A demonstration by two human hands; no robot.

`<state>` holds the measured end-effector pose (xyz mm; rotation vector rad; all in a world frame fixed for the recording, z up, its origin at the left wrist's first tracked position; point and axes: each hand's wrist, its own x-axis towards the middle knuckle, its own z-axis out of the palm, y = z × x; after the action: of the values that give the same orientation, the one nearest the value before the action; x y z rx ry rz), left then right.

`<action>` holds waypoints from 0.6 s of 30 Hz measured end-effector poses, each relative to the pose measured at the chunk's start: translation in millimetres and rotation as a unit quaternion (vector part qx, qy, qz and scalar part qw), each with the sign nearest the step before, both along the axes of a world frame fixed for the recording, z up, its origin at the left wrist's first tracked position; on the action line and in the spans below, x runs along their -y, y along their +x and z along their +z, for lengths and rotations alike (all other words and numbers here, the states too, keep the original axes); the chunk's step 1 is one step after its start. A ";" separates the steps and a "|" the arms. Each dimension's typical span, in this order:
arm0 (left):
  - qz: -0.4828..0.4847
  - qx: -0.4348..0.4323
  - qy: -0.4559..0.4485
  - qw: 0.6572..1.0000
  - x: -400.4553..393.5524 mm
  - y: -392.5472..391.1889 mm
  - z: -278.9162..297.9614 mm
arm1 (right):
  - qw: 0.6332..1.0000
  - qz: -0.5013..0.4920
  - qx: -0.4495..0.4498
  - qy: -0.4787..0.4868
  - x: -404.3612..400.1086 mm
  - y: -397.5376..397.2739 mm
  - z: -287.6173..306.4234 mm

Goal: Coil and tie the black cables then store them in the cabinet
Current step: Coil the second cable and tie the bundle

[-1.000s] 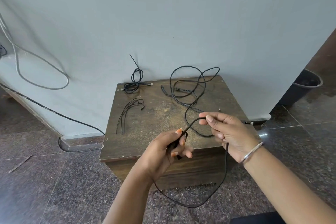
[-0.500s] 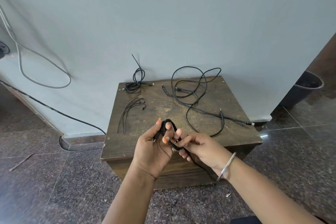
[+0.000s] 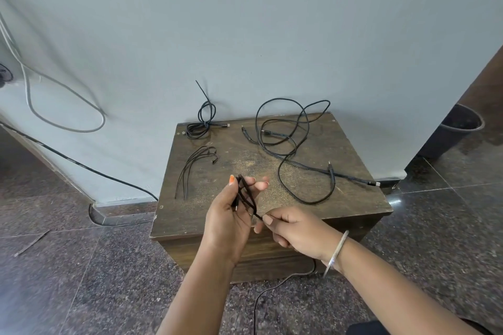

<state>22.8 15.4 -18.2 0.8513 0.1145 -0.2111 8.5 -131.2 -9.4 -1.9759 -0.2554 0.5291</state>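
Nearby: loose cable (image 3: 296,149) | coiled cable (image 3: 202,124) | ties (image 3: 194,166) | bin (image 3: 460,130)

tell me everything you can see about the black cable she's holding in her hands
The thin black cable looks rubbery and matte. Several loops of it are wound in the left hand, held upright over the front edge of the worn brown wooden cabinet. The right hand pinches the strand just below the coil. A loose black tail, seemingly the same cable, trails over the speckled stone floor. No tie is on it yet.
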 end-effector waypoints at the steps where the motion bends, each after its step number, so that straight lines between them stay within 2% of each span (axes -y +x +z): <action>1: 0.010 0.014 0.047 0.999 -0.5 0.7 -1.8 | 1.000 0.003 0.002 0.009 0.2 -0.8 2.1; 4: 0.019 0.060 0.188 0.980 -1.7 1.8 -6.6 | 0.996 -0.026 0.006 0.082 -0.8 -3.6 8.9; 6: -0.013 0.089 0.251 0.964 0.6 -0.2 -5.1 | 0.989 -0.057 0.015 0.135 -0.2 -3.7 11.8; 10: -0.087 0.159 0.382 0.906 6.1 -4.2 -2.6 | 0.984 -0.089 0.081 0.135 1.8 -1.9 12.6; 15: -0.137 0.177 0.419 0.880 9.0 -5.5 -1.3 | 0.969 -0.131 0.132 0.163 7.8 2.6 9.0; 18: -0.184 0.138 0.373 0.899 7.0 -6.2 -2.4 | 0.955 -0.176 0.133 0.196 12.6 7.4 9.0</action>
<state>16.5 8.3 -20.6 1.6636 -0.2556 -0.4111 15.9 -143.7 -0.4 -1.6468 -0.1546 -0.0236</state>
